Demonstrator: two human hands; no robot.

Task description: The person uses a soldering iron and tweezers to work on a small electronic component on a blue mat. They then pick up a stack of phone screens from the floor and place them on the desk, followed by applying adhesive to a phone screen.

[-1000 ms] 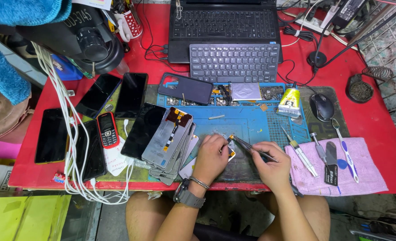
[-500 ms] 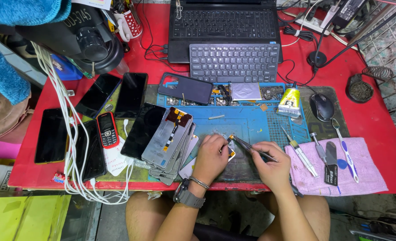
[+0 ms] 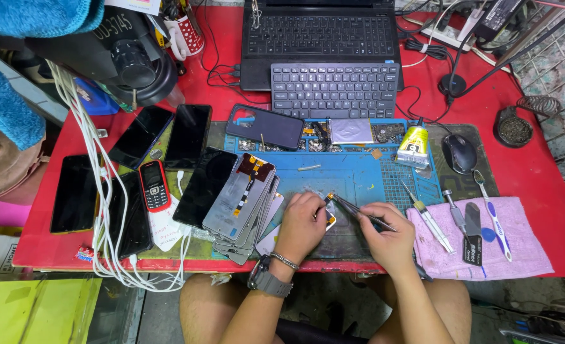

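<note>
Surface: red table (image 3: 537,162) seen from above, with a blue work mat (image 3: 359,175) laid at the centre of the frame and a pink cloth (image 3: 524,245) at lower right.
Background: a black keyboard (image 3: 335,89) and a laptop (image 3: 320,32) are set at upper centre; a mouse (image 3: 459,153) lies right of the mat, a yellow glue tube (image 3: 413,145) just left of it.
Left side: several dark phones (image 3: 188,135), a small red keypad phone (image 3: 154,185) and a stack of grey screen panels (image 3: 241,204) are spread at centre left, with white cables (image 3: 104,210) draped across them.
Work piece: a small phone part (image 3: 329,216) is pinned on the mat at lower centre, mostly hidden under the fingers.
Left hand (image 3: 301,223): it is pressed down on the part with fingers curled close; nothing is lifted.
Right hand (image 3: 389,232): it is closed around dark tweezers (image 3: 359,210), whose tips are aimed at the part beside the left fingertips; whether the tips are touching cannot be told.
Risk: the part could be scratched or flicked off the mat if the tweezers slip, since the hold-down is only fingertip pressure.
Risk two: the panel stack just beside the left wrist could be nudged over by an elbow shift.
Tools nearby: a toothbrush (image 3: 494,216) and metal picks (image 3: 430,220) are laid on the cloth.
</note>
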